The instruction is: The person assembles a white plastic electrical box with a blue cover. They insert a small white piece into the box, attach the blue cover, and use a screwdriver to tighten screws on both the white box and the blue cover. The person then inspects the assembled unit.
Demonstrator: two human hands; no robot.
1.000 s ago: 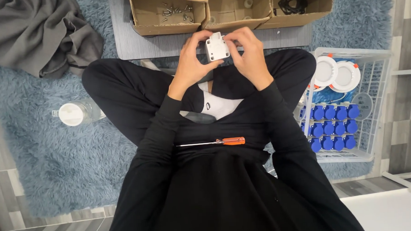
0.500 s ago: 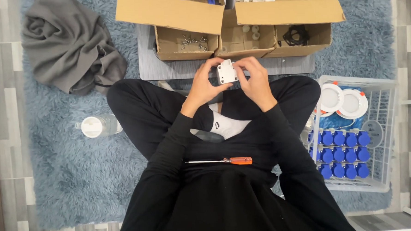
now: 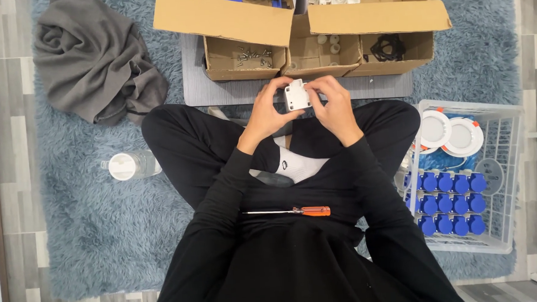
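I sit cross-legged in black clothes on a blue shaggy rug. Both hands hold a small white square plastic box in front of me, above my shins. My left hand grips its left side, and my right hand pinches its right edge. An orange-handled screwdriver lies across my lap, untouched. Just beyond my hands stand small cardboard trays: one with loose screws, one with small white parts, one with black rings.
A large open cardboard box sits at the far side. A white wire basket at my right holds several blue parts and round white discs. A grey cloth lies far left, a clear bottle at my left.
The view has pulled back and down, bringing the large box flaps into sight. My hands keep hold of the white box, which has turned slightly between my fingers.
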